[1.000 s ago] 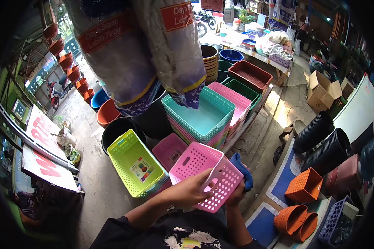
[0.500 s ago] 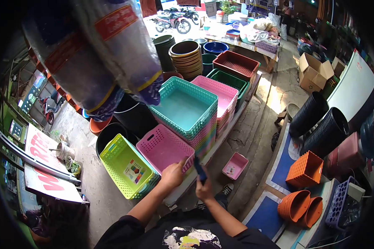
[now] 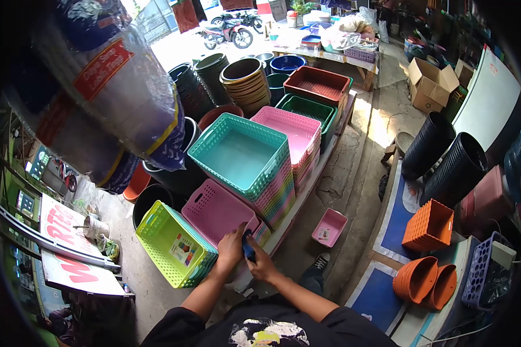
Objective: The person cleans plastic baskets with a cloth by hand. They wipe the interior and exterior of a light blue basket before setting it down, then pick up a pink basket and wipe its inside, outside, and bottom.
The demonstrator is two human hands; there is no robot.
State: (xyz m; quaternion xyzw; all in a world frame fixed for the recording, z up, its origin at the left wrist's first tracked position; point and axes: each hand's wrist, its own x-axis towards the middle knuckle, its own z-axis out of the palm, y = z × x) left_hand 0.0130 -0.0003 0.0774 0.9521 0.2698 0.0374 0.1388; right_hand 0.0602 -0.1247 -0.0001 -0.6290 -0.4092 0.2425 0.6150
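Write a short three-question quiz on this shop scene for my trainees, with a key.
1. True or false: the teal basket tops a stack.
2. What is the left hand touching? A) pink basket B) orange crate C) cardboard box
3. What colour is the cloth in the right hand?

Key: 1 true. 2 A. 3 blue.
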